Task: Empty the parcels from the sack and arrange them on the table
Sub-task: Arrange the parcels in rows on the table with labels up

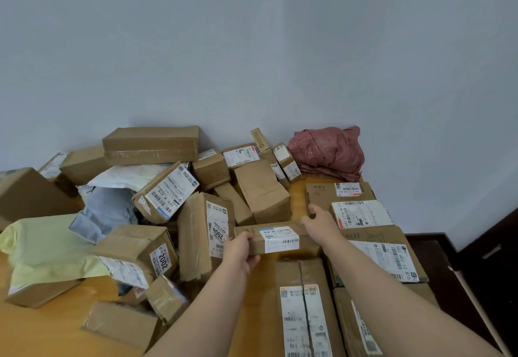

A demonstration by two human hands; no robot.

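Note:
A long narrow cardboard parcel (277, 237) with a white label is held crosswise just above the wooden table (260, 295). My left hand (241, 248) grips its left end and my right hand (319, 220) grips its right end. The red woven sack (328, 150) lies crumpled in the far corner against the wall. A loose heap of brown boxes (168, 188) and soft mailers fills the left and middle of the table. Flat labelled boxes (361, 213) lie in a neat row along the right side.
A pale yellow mailer (47, 247) and a grey mailer (103, 213) lie at the left. A tall labelled box (304, 309) lies near me below the held parcel. The table's right edge drops to dark furniture (476, 267). A plain wall stands behind.

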